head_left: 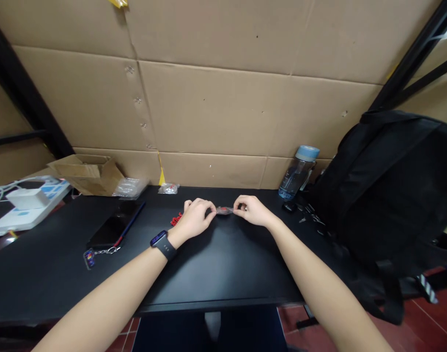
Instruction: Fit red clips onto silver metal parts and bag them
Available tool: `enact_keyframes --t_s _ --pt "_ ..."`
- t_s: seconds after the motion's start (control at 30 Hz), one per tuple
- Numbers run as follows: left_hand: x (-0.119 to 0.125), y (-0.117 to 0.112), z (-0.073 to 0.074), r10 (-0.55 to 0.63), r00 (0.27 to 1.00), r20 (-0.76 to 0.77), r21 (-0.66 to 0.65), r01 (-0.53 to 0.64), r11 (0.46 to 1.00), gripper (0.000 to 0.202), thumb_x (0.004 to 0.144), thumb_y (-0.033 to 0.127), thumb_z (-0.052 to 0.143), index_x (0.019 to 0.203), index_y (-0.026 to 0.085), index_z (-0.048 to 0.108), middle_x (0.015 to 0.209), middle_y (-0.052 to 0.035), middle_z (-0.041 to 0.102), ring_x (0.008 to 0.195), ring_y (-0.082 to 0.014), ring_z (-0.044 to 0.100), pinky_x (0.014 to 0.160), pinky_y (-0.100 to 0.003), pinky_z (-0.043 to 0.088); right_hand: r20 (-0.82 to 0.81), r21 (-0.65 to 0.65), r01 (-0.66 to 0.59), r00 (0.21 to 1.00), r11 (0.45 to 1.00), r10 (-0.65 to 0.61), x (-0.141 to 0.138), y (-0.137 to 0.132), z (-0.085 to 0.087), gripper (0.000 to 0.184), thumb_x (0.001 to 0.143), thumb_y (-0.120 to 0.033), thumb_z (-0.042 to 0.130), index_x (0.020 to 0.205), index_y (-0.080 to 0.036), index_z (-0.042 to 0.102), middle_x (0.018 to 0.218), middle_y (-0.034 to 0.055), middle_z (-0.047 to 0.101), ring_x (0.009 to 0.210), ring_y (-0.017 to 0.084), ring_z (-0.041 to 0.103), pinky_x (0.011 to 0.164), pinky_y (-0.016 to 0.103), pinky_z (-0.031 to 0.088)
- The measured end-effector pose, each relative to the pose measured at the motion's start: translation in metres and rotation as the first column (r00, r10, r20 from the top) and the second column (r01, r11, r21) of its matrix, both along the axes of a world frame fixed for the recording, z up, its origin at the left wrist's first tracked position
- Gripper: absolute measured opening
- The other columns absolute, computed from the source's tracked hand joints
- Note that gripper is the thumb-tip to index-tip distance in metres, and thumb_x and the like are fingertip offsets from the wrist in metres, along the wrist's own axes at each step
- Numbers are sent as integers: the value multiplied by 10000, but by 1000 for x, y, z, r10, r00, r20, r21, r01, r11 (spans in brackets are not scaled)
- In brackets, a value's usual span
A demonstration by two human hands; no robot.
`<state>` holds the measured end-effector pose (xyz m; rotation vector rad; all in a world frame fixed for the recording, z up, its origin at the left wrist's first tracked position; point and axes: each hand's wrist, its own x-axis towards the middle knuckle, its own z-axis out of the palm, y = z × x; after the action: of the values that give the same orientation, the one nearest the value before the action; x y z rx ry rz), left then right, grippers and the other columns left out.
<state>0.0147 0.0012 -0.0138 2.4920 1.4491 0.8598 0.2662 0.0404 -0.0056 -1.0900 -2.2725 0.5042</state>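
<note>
A small clear plastic bag with something red inside is stretched between my two hands, just above the black table. My left hand pinches its left end between thumb and fingers. At the other end, my right hand pinches the bag the same way. Several small red pieces lie on the table just beyond my left hand, which partly covers them. Another small clear bag with a bit of red in it rests at the table's back edge.
On the left are a phone with a keychain, an open cardboard box, clear plastic wrap and a white power strip. A water bottle and a black backpack stand right. A cardboard wall closes the back.
</note>
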Motion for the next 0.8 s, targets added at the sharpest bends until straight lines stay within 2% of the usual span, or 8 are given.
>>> enact_keyframes --t_s 0.13,0.27,0.43,0.57,0.63,0.7,0.8 --pt "-1 0 8 70 996 61 -97 -64 993 155 932 322 530 904 249 664 981 6 746 936 -208 650 875 -358 345 -116 -245 52 990 968 -83 1 1 2 97 781 -252 698 787 -156 717 635 -10 634 526 97 504 543 224 373" --pt "0 -3 13 122 985 120 -158 -103 982 139 927 313 514 910 247 635 920 41 761 799 -178 672 861 -348 352 -296 -416 -19 948 909 -116 -3 -4 7 179 734 -313 737 760 -138 708 634 6 645 523 92 489 508 218 364" --pt "2 -4 8 137 983 125 -171 -114 979 124 937 284 483 873 237 578 853 62 758 800 -179 687 875 -363 333 -371 -479 -37 914 877 -164 -8 -9 9 195 682 -267 748 794 -147 642 628 11 665 488 78 453 472 202 334" --pt "4 -3 3 118 986 119 -178 -96 979 66 924 261 483 945 245 543 847 49 759 861 -192 696 886 -372 329 -411 -530 -53 889 846 -201 -8 -9 6 421 641 -216 747 982 -214 500 647 -30 694 448 75 429 453 188 337" --pt "5 -4 2 129 985 111 -181 -108 978 152 905 243 503 1057 253 503 850 50 756 872 -195 695 881 -372 323 -400 -543 -63 896 838 -192 -7 -9 6 486 649 -206 734 1050 -233 461 638 -54 689 442 76 422 454 181 332" --pt "6 -5 1 138 986 89 -183 -120 976 281 884 222 520 1154 257 451 837 55 750 867 -197 691 869 -372 312 -359 -530 -81 923 844 -137 -6 -10 6 458 676 -195 705 1078 -228 489 640 -58 682 461 79 441 468 177 329" --pt "6 -8 1 114 993 27 -179 -108 978 375 873 201 522 1229 267 426 787 56 738 866 -207 679 841 -370 297 -212 -478 -103 977 872 0 -7 -10 6 313 725 -157 642 1038 -182 634 671 -29 681 528 87 497 517 187 350"
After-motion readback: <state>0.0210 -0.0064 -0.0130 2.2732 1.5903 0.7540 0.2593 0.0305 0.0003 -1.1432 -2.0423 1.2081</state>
